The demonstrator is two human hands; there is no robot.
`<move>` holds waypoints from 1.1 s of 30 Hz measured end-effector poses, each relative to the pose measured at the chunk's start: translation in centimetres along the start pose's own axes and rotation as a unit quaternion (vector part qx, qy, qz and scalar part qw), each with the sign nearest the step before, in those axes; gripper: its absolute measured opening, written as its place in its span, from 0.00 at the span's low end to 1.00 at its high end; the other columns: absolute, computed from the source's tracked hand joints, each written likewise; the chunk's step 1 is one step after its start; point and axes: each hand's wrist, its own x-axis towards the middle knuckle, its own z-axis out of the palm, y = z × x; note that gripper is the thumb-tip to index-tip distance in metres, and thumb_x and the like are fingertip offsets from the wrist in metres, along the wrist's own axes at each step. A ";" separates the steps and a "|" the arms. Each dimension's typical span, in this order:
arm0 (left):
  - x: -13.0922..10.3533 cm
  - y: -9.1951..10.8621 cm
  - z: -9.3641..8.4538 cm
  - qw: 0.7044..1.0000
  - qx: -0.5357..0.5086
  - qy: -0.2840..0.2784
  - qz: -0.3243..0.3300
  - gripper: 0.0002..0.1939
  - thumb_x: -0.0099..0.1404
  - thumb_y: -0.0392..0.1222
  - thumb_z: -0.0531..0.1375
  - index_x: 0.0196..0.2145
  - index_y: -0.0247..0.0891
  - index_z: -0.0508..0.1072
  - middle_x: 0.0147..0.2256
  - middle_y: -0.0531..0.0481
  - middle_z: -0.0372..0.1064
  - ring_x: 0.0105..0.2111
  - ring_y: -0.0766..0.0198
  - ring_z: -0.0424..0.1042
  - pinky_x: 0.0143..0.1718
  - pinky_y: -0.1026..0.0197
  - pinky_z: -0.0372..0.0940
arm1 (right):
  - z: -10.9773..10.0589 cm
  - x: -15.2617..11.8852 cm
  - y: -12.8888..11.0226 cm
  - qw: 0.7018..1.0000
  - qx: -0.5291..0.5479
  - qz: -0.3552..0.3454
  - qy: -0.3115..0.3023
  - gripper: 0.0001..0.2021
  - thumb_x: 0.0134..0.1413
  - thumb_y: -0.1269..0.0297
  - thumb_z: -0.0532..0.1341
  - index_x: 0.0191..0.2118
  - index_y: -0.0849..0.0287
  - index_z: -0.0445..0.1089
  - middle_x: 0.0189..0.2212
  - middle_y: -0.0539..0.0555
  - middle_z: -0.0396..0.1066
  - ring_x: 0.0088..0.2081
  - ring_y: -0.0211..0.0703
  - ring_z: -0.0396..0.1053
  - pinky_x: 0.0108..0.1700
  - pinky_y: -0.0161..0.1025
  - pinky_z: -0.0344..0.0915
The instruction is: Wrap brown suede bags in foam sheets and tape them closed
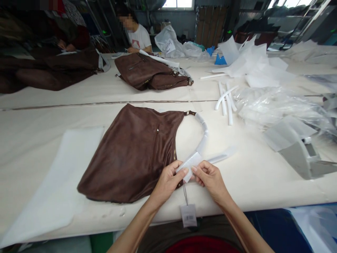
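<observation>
A brown bag (131, 151) lies flat on the pale table (216, 196), its strap curving out to the right. White wrapping (204, 135) covers the strap. My left hand (171, 175) pinches the wrapping at the strap's near end, beside the bag's zipped edge. Close to its right, my right hand (209, 175) pinches the same wrapping (192, 163) between thumb and fingers. Below the hands a tag (188, 215) hangs on a string over the table's edge. A loose white strip (223, 154) extends right from behind my right hand.
White foam sheet (55, 182) at left; white rods (228, 102), clear plastic (284, 105) and a grey tape dispenser (302, 154) at right. Behind are brown bags (155, 72), paper sheets (252, 63) and a person (138, 35); another person's hands (65, 46) are at far left.
</observation>
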 end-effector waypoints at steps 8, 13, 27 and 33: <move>0.3 0.2 0.7 0.999 0.004 0.051 -0.009 0.22 0.60 0.60 0.63 0.31 0.34 0.70 0.26 0.50 0.72 0.24 0.67 0.64 0.27 0.66 0.56 | 0.1 0.0 0.2 1.000 0.006 -0.007 -0.004 0.21 0.46 0.45 0.68 0.23 0.57 0.64 0.15 0.46 0.65 0.18 0.32 0.55 0.22 0.32 0.52; 0.4 0.2 0.9 0.997 -0.021 0.068 -0.029 0.20 0.61 0.57 0.62 0.31 0.35 0.71 0.24 0.50 0.73 0.23 0.67 0.65 0.26 0.67 0.56 | -1.1 -0.1 0.1 0.997 0.008 -0.018 -0.078 0.17 0.49 0.49 0.66 0.28 0.58 0.68 0.21 0.48 0.70 0.22 0.34 0.61 0.27 0.33 0.59; -0.1 1.0 -0.1 0.989 -0.140 0.003 -0.041 0.19 0.62 0.56 0.63 0.33 0.36 0.66 0.22 0.50 0.72 0.22 0.68 0.65 0.26 0.67 0.57 | 1.3 1.4 0.6 0.993 0.031 -0.046 -0.101 0.09 0.52 0.58 0.63 0.31 0.59 0.68 0.21 0.47 0.69 0.22 0.35 0.63 0.26 0.33 0.60; -0.2 0.8 -0.2 0.984 -0.166 -0.049 -0.033 0.22 0.62 0.56 0.64 0.42 0.37 0.63 0.23 0.49 0.73 0.23 0.66 0.68 0.27 0.67 0.58 | 1.9 1.7 0.6 0.995 0.013 -0.023 -0.096 0.09 0.48 0.61 0.64 0.24 0.59 0.66 0.15 0.45 0.65 0.19 0.34 0.60 0.24 0.32 0.57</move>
